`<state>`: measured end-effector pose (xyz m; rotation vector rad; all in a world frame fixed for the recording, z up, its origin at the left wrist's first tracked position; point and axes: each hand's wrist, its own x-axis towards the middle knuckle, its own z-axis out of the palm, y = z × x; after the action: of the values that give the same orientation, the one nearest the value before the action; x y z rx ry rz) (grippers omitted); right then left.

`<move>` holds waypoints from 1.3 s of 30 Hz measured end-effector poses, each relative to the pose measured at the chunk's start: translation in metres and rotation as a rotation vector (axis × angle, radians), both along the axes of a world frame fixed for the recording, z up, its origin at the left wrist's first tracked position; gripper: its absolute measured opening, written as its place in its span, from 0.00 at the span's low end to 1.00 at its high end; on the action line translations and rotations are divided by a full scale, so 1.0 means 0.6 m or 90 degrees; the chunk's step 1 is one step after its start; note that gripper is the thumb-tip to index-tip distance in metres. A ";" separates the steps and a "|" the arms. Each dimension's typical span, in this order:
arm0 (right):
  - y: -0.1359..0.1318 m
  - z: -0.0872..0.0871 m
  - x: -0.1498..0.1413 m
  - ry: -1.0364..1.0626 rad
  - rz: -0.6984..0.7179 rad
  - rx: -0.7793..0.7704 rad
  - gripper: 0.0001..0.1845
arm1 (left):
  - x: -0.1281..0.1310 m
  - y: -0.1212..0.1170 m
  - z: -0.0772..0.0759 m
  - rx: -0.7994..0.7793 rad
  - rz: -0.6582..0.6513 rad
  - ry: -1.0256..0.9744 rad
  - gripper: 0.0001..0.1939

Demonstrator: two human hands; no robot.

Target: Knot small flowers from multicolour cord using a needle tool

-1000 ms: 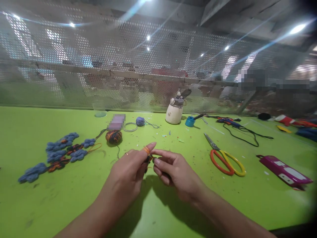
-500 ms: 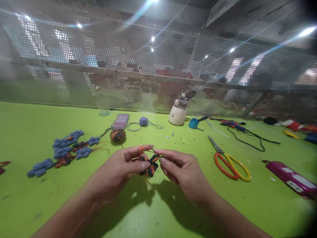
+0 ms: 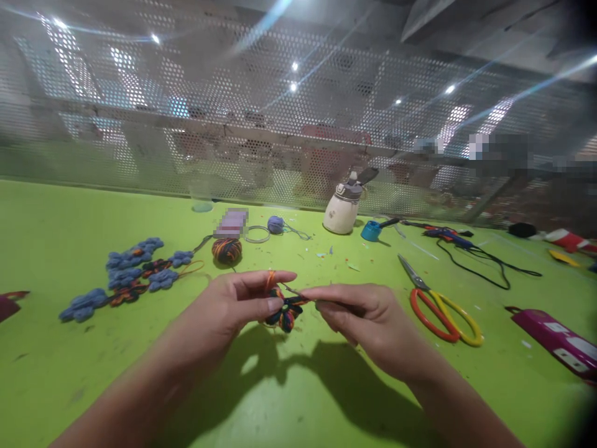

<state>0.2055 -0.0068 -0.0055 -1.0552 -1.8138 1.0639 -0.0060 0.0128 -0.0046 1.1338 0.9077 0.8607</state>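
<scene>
My left hand [image 3: 233, 305] pinches a small crocheted flower [image 3: 285, 318] of dark multicoloured yarn between thumb and fingers. Orange yarn wraps round its raised index finger, and a strand runs across to the right. My right hand [image 3: 361, 314] is closed on a crochet hook, mostly covered by the fingers, whose tip end meets a stretched loop at the flower's upper right. Behind the left hand lies a ball of the same variegated yarn [image 3: 227, 251]. To the left, blue crocheted flowers [image 3: 84, 305] and orange-and-black ones [image 3: 127, 292] lie in a cluster.
Scissors [image 3: 443, 311] with orange and yellow handles lie right of my hands, beside a magenta case [image 3: 555, 339]. Farther back are a blue yarn ball [image 3: 275, 224], a cream bottle [image 3: 342, 214], a blue tape roll [image 3: 371, 231] and a corded glue gun [image 3: 448, 236]. A perforated screen [image 3: 261, 143] borders the green table.
My right hand has drawn slightly away to the right, stretching the yarn loop from the flower. The flower has tilted in my left hand. The whole view has shifted a little.
</scene>
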 end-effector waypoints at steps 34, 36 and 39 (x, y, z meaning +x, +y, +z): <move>0.005 0.019 0.018 -0.187 0.046 0.115 0.18 | 0.002 0.003 -0.014 0.046 -0.015 0.040 0.18; 0.005 0.018 0.018 -0.189 0.044 0.110 0.18 | 0.002 0.003 -0.014 0.049 -0.017 0.042 0.17; 0.004 0.017 0.016 -0.186 0.040 0.096 0.18 | 0.002 0.003 -0.012 0.052 -0.014 0.045 0.18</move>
<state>0.2153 -0.0042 0.0045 -1.1124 -2.1355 0.8266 -0.0051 0.0143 -0.0118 1.2493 0.9232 0.8495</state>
